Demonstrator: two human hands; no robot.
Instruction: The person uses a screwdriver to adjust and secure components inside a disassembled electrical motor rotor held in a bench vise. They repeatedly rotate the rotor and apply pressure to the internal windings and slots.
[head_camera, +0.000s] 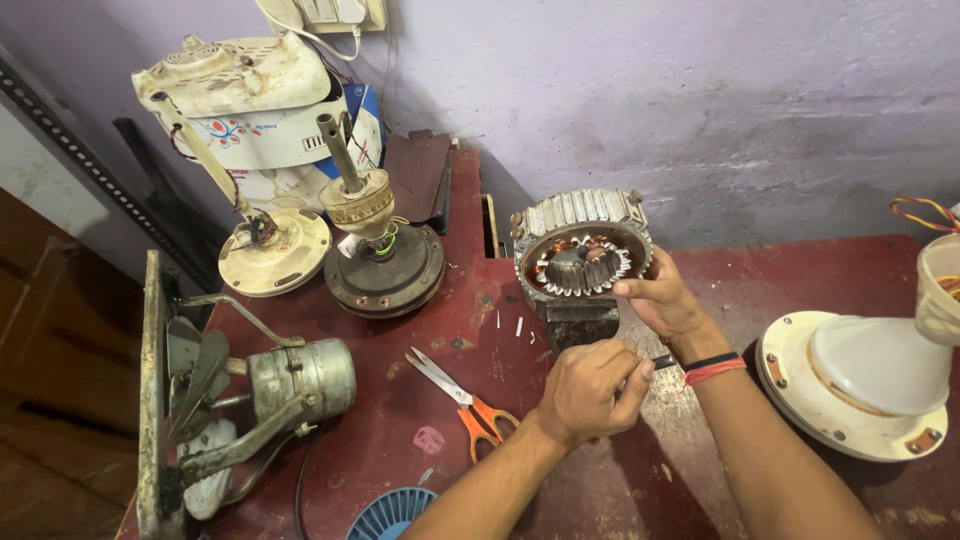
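Note:
A motor stator with a ribbed metal shell and copper windings stands tilted on a dark metal block on the dark red table. My right hand, with a black and a red band on the wrist, grips the stator's lower right rim with fingertips and thumb. My left hand is just in front of the block, fingers closed around a small dark tool; only the tool's black end shows beside the thumb. Small white slips lie by the block.
Orange-handled scissors lie left of my left hand. Farther left are an exhaust fan with its motor, a rusty fan motor with a shaft and cream fan parts. A white fan base sits right; a blue grille lies at the front edge.

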